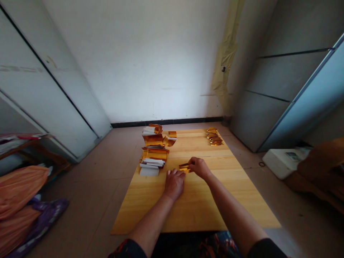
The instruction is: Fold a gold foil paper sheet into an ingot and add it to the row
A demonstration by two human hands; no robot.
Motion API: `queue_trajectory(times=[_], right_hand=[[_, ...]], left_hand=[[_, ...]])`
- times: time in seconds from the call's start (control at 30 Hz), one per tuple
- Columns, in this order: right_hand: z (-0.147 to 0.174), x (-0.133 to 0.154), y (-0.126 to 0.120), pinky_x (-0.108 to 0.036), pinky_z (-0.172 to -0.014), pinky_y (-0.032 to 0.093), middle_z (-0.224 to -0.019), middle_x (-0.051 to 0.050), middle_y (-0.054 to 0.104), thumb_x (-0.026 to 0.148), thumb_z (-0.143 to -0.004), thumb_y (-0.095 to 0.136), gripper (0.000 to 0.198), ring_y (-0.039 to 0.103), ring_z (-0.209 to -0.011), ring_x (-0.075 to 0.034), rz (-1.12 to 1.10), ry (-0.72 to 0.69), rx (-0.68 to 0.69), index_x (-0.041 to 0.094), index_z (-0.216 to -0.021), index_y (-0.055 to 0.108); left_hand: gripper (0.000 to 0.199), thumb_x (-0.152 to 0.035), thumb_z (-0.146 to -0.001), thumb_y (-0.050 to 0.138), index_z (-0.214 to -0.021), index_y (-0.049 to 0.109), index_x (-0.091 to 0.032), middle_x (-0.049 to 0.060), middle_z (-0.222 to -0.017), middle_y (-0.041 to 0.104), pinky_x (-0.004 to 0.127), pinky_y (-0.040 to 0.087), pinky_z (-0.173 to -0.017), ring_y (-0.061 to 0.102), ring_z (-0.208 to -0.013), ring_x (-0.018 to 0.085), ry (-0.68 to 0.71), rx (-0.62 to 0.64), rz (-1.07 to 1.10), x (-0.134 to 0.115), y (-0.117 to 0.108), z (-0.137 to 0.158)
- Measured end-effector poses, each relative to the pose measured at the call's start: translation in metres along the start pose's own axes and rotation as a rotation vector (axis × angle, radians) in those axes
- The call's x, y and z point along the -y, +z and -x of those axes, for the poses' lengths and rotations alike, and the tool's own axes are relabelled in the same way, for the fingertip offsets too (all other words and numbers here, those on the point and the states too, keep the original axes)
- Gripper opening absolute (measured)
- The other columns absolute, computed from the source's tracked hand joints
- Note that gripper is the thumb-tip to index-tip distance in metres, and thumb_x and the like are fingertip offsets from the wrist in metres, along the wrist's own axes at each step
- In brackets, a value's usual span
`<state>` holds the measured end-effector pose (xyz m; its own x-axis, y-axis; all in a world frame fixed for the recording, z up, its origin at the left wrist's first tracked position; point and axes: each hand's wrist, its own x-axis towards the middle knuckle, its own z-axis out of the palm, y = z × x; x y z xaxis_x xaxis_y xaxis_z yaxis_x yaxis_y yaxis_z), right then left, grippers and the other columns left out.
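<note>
Gold and shiny, a small folded paper piece (184, 166) lies between your hands, near the middle of the pale wooden tabletop (204, 200). Your right hand (199, 167) pinches its right end, thumb and fingers closed on it. Your left hand (174, 184) rests palm-down at its lower left edge, near the right; whether those fingers grip it, I can't tell from this view. To your left lie loose stacks of gold-and-white paper sheets (155, 154), some curled. Well apart, at the far right corner, sits a row of folded gold pieces (214, 137). Beyond stands a white wall (150, 61).
</note>
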<state>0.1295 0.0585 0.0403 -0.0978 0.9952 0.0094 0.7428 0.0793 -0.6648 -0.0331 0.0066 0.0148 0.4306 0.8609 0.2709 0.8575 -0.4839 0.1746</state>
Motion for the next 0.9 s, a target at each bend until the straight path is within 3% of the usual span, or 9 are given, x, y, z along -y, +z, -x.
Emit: queue_trajectory(times=[0.17,0.4,0.57,0.73,0.9], right_hand=[[-0.005,0.007,0.02,-0.021,-0.065,0.037,-0.09,-0.005,0.07,0.014,-0.075,0.051,0.021,0.061,-0.082,-0.015,0.269,0.074,0.106,0.019,-0.085,0.068],[-0.01,0.008,0.02,-0.022,-0.061,0.036,-0.092,-0.006,0.069,0.023,-0.072,0.057,0.017,0.062,-0.084,-0.017,0.313,0.114,0.159,0.021,-0.086,0.066],[-0.007,0.024,0.019,-0.023,-0.063,0.039,-0.099,-0.008,0.068,0.035,-0.065,0.066,0.03,0.062,-0.088,-0.02,0.358,0.195,0.163,0.021,-0.092,0.065],[-0.007,0.022,0.016,-0.021,-0.061,0.039,-0.096,-0.007,0.068,0.03,-0.065,0.067,0.026,0.062,-0.086,-0.018,0.335,0.233,0.135,0.021,-0.089,0.066],[-0.01,-0.003,0.003,-0.02,-0.057,0.036,-0.085,-0.006,0.069,0.02,-0.064,0.066,0.014,0.062,-0.078,-0.016,0.301,0.253,0.077,0.019,-0.078,0.066]], left_hand=[[0.028,-0.016,-0.085,0.05,-0.104,0.064,-0.029,0.002,-0.114,0.065,0.038,0.033,-0.079,0.052,-0.098,0.02,-0.012,0.01,0.018,0.003,0.001,0.002],[0.03,-0.017,-0.085,0.049,-0.107,0.064,-0.029,0.001,-0.117,0.064,0.036,0.033,-0.077,0.052,-0.096,0.02,-0.026,0.004,0.005,0.011,-0.006,0.015],[0.033,-0.015,-0.083,0.049,-0.109,0.063,-0.029,0.002,-0.116,0.064,0.037,0.034,-0.078,0.051,-0.096,0.02,-0.025,0.017,0.003,0.009,-0.01,0.014],[0.028,-0.014,-0.083,0.049,-0.102,0.065,-0.026,0.004,-0.112,0.065,0.038,0.033,-0.079,0.051,-0.097,0.022,-0.045,0.017,-0.005,0.006,-0.01,0.01],[0.024,-0.015,-0.084,0.048,-0.098,0.065,-0.026,0.005,-0.109,0.066,0.038,0.032,-0.079,0.05,-0.097,0.021,-0.055,0.011,-0.008,0.005,-0.008,0.01]])
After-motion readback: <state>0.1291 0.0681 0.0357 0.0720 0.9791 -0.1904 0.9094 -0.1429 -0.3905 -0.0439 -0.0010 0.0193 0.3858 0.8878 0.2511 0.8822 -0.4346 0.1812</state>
